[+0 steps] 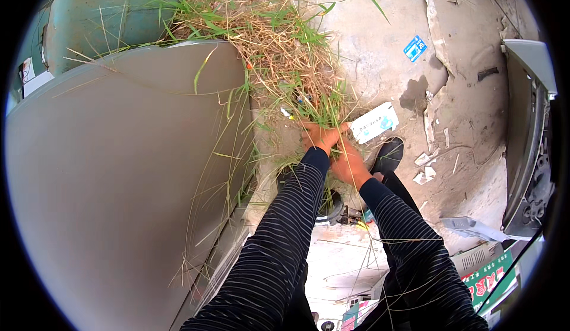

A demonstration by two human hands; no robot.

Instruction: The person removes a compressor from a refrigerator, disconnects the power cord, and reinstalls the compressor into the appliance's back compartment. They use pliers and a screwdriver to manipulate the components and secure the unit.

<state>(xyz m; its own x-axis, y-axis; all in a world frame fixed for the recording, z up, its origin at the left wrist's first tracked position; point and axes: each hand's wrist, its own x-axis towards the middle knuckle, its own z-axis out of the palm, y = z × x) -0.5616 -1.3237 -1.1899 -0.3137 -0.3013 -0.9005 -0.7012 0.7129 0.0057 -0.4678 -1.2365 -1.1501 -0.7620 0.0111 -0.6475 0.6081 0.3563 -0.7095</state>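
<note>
My left hand (320, 137) is closed around stems of green grass (323, 114) at the lower end of a long clump. Just below and to its right, my right hand (349, 163) is also closed on the grass, with the two hands nearly touching. Long loose blades trail down past both forearms. Dry straw (279, 51) mixes with the green blades farther up the clump. Beside my left thumb lies a white packet (374, 123) with a blue print. The fingertips of both hands are partly hidden by grass.
A large grey panel (130, 170) fills the left, with a green rounded metal body (113, 16) behind it. My dark shoe (389, 154) stands right of my hands. A blue card (415, 48) and torn paper (424, 167) litter the concrete. Vehicle parts (522, 135) edge the right.
</note>
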